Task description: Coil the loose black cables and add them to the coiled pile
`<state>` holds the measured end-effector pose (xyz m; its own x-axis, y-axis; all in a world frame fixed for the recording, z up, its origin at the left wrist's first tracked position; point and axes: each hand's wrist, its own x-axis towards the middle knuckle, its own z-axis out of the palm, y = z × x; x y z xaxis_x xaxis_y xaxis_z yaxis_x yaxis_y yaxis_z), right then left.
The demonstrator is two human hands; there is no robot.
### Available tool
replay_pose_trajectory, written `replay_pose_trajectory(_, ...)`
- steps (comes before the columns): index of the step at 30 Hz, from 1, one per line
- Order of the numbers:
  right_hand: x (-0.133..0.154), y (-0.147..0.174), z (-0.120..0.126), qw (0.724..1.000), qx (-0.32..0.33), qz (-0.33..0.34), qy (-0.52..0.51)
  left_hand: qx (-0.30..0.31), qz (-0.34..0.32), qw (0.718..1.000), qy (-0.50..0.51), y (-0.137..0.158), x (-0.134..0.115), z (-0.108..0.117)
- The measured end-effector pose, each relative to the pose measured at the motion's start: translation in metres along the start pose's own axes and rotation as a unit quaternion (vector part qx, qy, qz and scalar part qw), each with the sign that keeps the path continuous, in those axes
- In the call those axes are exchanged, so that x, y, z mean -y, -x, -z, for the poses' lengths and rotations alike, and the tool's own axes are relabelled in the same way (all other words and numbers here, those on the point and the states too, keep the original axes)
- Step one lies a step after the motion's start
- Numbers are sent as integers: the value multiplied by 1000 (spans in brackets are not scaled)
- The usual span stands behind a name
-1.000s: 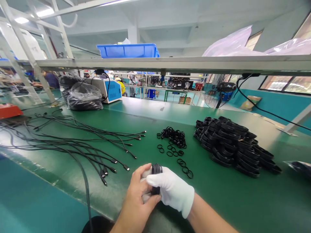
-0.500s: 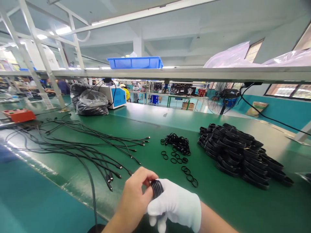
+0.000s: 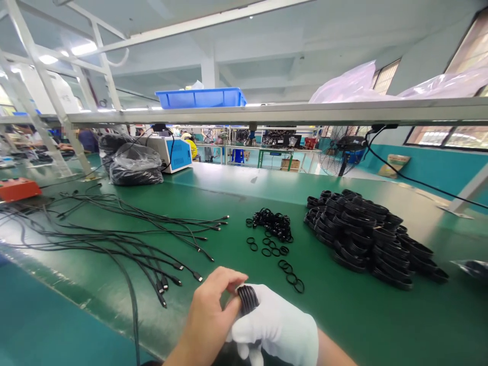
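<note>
A small coil of black cable (image 3: 247, 300) is pinched between my two hands near the table's front edge. My left hand (image 3: 211, 310) is bare, its thumb and fingers closed on the coil's left side. Wearing a white glove, my right hand (image 3: 278, 325) grips the coil from the right; its lower fingers are curled beneath. Just beyond my hands lie several loose thin black rings (image 3: 282, 265) and a heap of similar rings (image 3: 272, 222). To the left, several uncoiled black cables (image 3: 125, 249) stretch over the table, connector ends towards me.
A large pile of coiled black cables (image 3: 358, 234) stands on the right of the green table (image 3: 229, 195). At the back left are a black plastic bag (image 3: 135, 162), a blue-and-white machine (image 3: 179, 152) and an orange control box (image 3: 19, 189). A shelf (image 3: 267, 113) with a blue tray (image 3: 202, 98) crosses above.
The view has shifted slightly, so the table's things appear further left. Both hands stay closed on the cable coil, with little visible movement.
</note>
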<state>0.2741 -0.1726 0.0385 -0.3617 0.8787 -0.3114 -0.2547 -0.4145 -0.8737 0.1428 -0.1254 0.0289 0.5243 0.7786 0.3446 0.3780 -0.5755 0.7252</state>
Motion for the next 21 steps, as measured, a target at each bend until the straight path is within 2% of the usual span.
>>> replay_pose_trajectory(5,0,1,7,1000,-3,-3,11,55,-47,997,-2,0,9,-1)
replay_pose_trajectory(7,-1,2,8,1000,1,4,9,57,-63,996,-16,2,11,-4)
replay_pose_trajectory(10,-1,2,8,1000,-3,6,2,56,-63,996,-31,3,8,-5)
replay_pose_trajectory(12,-1,1,9,1000,-19,3,2,88,-51,994,-25,-2,5,-1)
replay_pose_trajectory(15,-2,-1,14,998,-43,15,-31,137,-9,990,-2,-24,7,12)
replay_pose_trajectory(17,-4,-3,19,995,-56,37,-77,139,28,990,-8,-46,14,17)
replay_pose_trajectory(19,-6,-6,24,989,-72,65,-116,129,49,990,-33,-71,22,11)
replay_pose_trajectory(21,-8,-7,30,982,-90,86,-144,127,45,989,-57,-92,29,-4)
